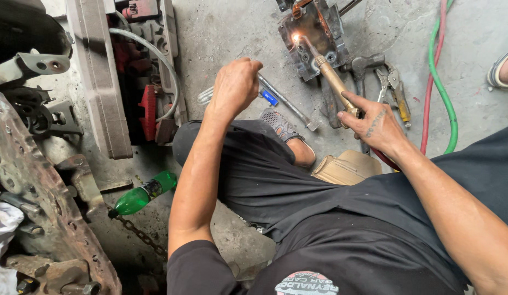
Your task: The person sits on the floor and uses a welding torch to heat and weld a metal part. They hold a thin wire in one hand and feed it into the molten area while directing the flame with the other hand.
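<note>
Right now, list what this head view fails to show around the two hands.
- What the left hand grips: its closed fingers cover it; whether it holds the thin metal rod beside it cannot be told.
- Brass torch handle: hidden under the right hand.
- Metal part under the flame: its top is cut off by the upper edge.
- Red and green hoses: both run out of the top edge.
- Sandalled foot: cut off by the right edge.

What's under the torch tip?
The brass torch in the right hand flames onto a rusty metal part on the concrete floor. What lies beneath that part is hidden.
</note>
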